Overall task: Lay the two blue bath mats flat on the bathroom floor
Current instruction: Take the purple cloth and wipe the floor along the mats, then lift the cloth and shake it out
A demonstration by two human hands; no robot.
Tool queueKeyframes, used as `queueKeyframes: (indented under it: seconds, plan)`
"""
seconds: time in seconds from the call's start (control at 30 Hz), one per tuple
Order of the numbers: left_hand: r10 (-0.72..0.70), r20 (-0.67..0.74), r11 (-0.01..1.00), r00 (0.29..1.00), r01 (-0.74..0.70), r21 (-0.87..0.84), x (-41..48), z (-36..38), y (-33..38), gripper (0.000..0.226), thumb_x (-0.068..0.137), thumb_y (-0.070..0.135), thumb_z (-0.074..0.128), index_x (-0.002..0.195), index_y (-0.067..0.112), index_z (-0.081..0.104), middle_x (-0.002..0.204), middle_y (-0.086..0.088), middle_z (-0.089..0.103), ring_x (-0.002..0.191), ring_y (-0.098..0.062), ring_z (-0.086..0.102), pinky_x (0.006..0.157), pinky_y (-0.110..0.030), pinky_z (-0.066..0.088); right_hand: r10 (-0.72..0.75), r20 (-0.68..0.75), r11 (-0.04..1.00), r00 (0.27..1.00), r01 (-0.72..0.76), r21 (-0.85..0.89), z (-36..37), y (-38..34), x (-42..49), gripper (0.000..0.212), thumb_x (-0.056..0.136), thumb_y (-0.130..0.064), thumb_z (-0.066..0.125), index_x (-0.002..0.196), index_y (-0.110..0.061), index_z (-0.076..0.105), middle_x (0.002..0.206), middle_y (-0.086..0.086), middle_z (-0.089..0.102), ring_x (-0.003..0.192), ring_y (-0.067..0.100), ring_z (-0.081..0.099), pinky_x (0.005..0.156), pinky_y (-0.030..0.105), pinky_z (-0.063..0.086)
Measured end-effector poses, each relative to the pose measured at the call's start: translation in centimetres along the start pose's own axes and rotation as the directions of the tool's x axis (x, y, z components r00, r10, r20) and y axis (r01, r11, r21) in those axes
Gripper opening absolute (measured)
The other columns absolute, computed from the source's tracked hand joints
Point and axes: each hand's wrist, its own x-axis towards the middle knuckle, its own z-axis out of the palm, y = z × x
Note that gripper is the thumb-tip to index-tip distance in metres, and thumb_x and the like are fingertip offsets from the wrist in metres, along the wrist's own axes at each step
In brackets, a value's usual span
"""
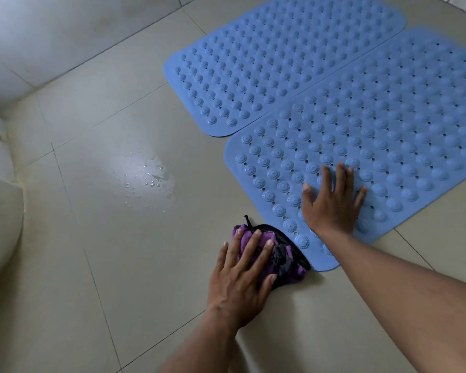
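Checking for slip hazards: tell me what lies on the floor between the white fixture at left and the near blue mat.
In the head view, a patch of water droplets on otherwise bare tile floor.

The bare left hand (240,275) and bare left forearm (199,345) are seen uncovered as far as the lower frame edge. Tendons and veins are marked out across the back of that hand. The bare right hand (334,203) and bare right forearm (414,300) are likewise uncovered to the frame edge. Short, trimmed fingernails are seen on both hands.
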Motion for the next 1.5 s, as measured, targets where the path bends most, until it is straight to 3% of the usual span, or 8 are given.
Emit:
queueKeyframes:
  seconds: [0.23,0.47,0.63,0.77,0.87,1.17,1.4,1.5]
  plan:
    - [-0.141,-0.017,0.989,0.990,0.140,-0.052,2.5,-0.5,0.0,0.064,0.099,0.062,0.035,0.158,0.036,0.031,0.169,0.006,0.019,0.156,-0.026,0.011,0.121,-0.051,0.023,0.044,-0.127,0.998,0.991,-0.049,-0.035,-1.5,2.6,-2.3,0.067,0.093,-0.054,0.031,0.150,-0.020,0.035,0.165,0.010,0.021,0.154,0.027,0.011,0.120,0.062,0.006]
    - [-0.327,0.063,0.943,0.943,0.330,-0.050,9.8,-3.1,-4.3,0.067,0.098,0.064,0.014,0.160,0.041,0.002,0.170,0.010,-0.009,0.155,-0.023,-0.018,0.126,-0.048,0.001,0.045,-0.182,0.998,0.982,-0.051,-0.030,-1.6,3.0,-2.9,0.065,0.090,-0.050,0.037,0.147,-0.018,0.040,0.161,0.012,0.027,0.152,0.029,0.017,0.118,0.064,0.012]
    - [-0.409,0.074,0.907,0.909,0.414,-0.079,15.1,-5.0,-6.8,0.064,0.101,0.061,0.016,0.160,0.041,0.003,0.170,0.009,-0.007,0.155,-0.024,-0.018,0.126,-0.046,-0.005,0.035,-0.183,0.997,0.983,-0.047,-0.060,-1.7,2.8,-2.8,0.066,0.089,-0.049,0.037,0.146,-0.016,0.042,0.160,0.013,0.028,0.152,0.030,0.018,0.116,0.063,0.014]
    - [-0.457,0.046,0.887,0.888,0.459,-0.048,19.2,-6.9,-8.3,0.054,0.102,0.052,0.027,0.153,0.035,0.029,0.165,-0.001,0.022,0.153,-0.034,0.009,0.124,-0.049,0.008,0.031,-0.205,0.996,0.978,-0.048,-0.077,-1.6,2.8,-2.7,0.068,0.087,-0.049,0.038,0.145,-0.014,0.045,0.159,0.015,0.031,0.151,0.031,0.020,0.115,0.063,0.016]
    - [-0.480,0.000,0.877,0.878,0.479,0.019,20.8,-9.2,-7.8,0.036,0.098,0.042,0.040,0.127,0.024,0.051,0.136,-0.005,0.051,0.130,-0.034,0.043,0.111,-0.045,0.028,0.031,-0.205,0.996,0.978,-0.048,-0.075,-1.5,2.8,-2.6,0.069,0.086,-0.050,0.037,0.144,-0.014,0.045,0.158,0.016,0.032,0.150,0.032,0.021,0.114,0.064,0.017]
    - [-0.364,0.015,0.910,0.931,0.359,-0.207,18.3,-15.8,-5.5,0.009,0.092,0.027,0.050,0.084,0.024,0.054,0.096,0.001,0.057,0.102,-0.031,0.057,0.081,-0.037,0.036,0.149,0.075,0.988,0.986,-0.146,-0.044,-6.0,0.0,0.0,0.053,0.077,-0.046,0.059,0.123,-0.019,0.059,0.136,0.013,0.051,0.130,0.034,0.041,0.105,0.052,0.035]
    - [-0.205,0.103,0.899,0.973,0.229,-0.372,17.3,-27.0,-1.8,0.026,0.088,0.017,0.053,0.066,0.020,0.038,0.074,-0.002,0.050,0.067,-0.022,0.042,0.057,-0.030,0.035,-0.382,0.328,0.752,0.864,0.085,0.653,-18.8,-10.7,3.4,0.072,0.087,-0.030,0.069,0.150,-0.035,0.035,0.146,-0.008,0.035,0.133,0.016,0.040,0.107,0.040,0.042]
    - [-0.162,0.083,0.906,0.983,0.182,-0.383,17.3,-31.6,-0.4,0.024,0.086,0.017,0.055,0.066,0.021,0.043,0.077,0.000,0.052,0.066,-0.019,0.043,0.056,-0.028,0.035,-0.523,0.369,0.710,0.768,0.153,0.687,-23.5,-13.4,4.0,0.035,0.089,-0.013,0.065,0.123,-0.021,0.061,0.119,-0.002,0.059,0.107,0.013,0.055,0.083,0.026,0.048]
